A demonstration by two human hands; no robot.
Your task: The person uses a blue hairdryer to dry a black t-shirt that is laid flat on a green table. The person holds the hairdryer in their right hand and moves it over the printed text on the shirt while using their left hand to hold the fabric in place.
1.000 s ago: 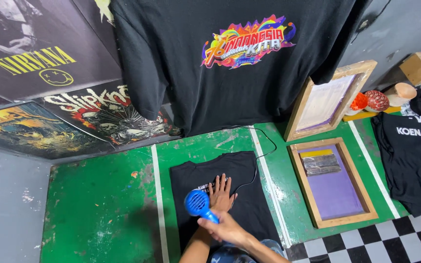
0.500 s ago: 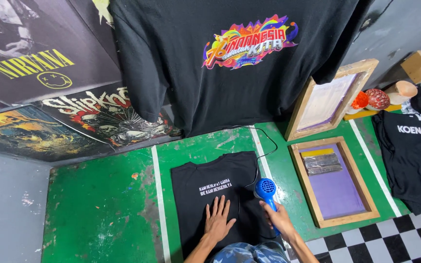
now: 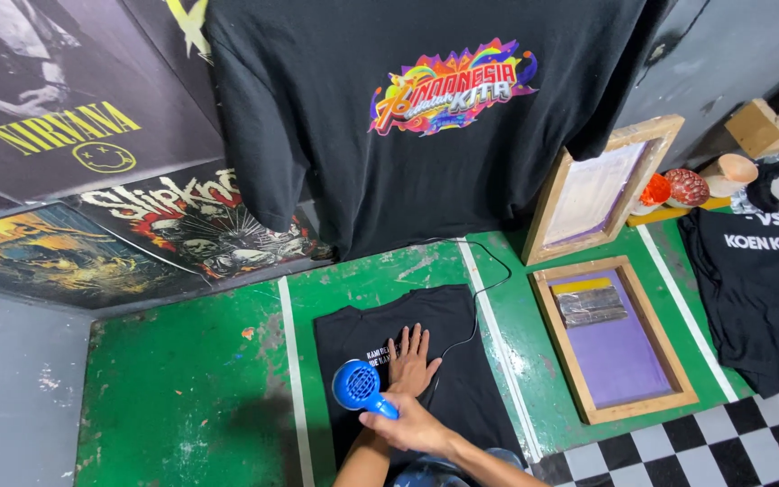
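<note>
A black T-shirt (image 3: 466, 383) with small white print lies flat on the green table (image 3: 182, 388). My left hand (image 3: 412, 361) presses flat on it, fingers spread, just beside the print. My right hand (image 3: 412, 426) reaches across below the left one and grips the handle of a blue hair dryer (image 3: 356, 386), whose round head hangs over the shirt's left part, next to the print. The dryer's black cord (image 3: 480, 298) runs up over the shirt toward the wall.
A wooden screen-printing frame (image 3: 543, 311) with purple mesh lies flat to the right; a second frame (image 3: 597, 189) leans on the wall. A black T-shirt with colourful print (image 3: 362, 135) hangs above. Another black shirt (image 3: 759, 298) lies far right. Posters (image 3: 92, 207) cover the left wall.
My right hand has swung the blue dryer from the shirt's right side to its left, crossing under my left hand. The left hand has moved up and right a little and stays flat on the shirt.
</note>
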